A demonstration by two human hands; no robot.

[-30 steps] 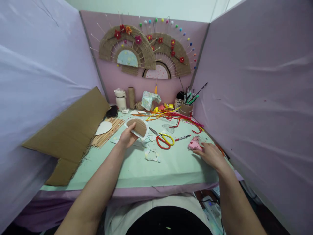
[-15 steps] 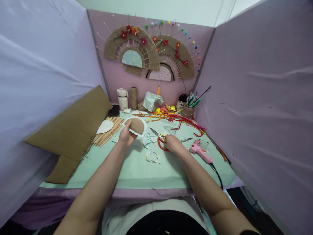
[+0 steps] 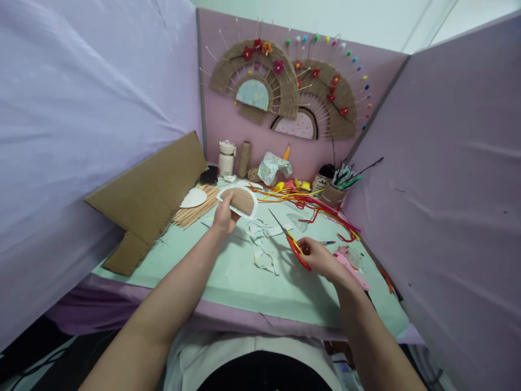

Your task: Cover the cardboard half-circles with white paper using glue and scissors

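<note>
My left hand (image 3: pixel 225 214) pinches a half-round cardboard piece (image 3: pixel 241 200) with a white border, thumb on its brown face, held above the table. My right hand (image 3: pixel 319 256) grips red-and-yellow-handled scissors (image 3: pixel 293 245), raised off the table, the tips pointing away toward the upper left. The blades look closed together. Between my hands, thin cut paper scraps (image 3: pixel 264 258) lie on the pale green tabletop. A pink glue gun (image 3: pixel 353 271) rests beside my right forearm, partly covered by it.
A big cardboard sheet (image 3: pixel 152 195) leans at the left. Wooden sticks (image 3: pixel 197 209) lie under a white paper piece (image 3: pixel 194 197). Red and yellow pipe cleaners (image 3: pixel 321 209) spread along the back right, near a pen can (image 3: pixel 332 194). A white bottle (image 3: pixel 227 157) stands behind.
My right hand has lifted the scissors off the table and drawn them slightly nearer to me. The left hand still holds the cardboard piece. The camera view has turned left.
</note>
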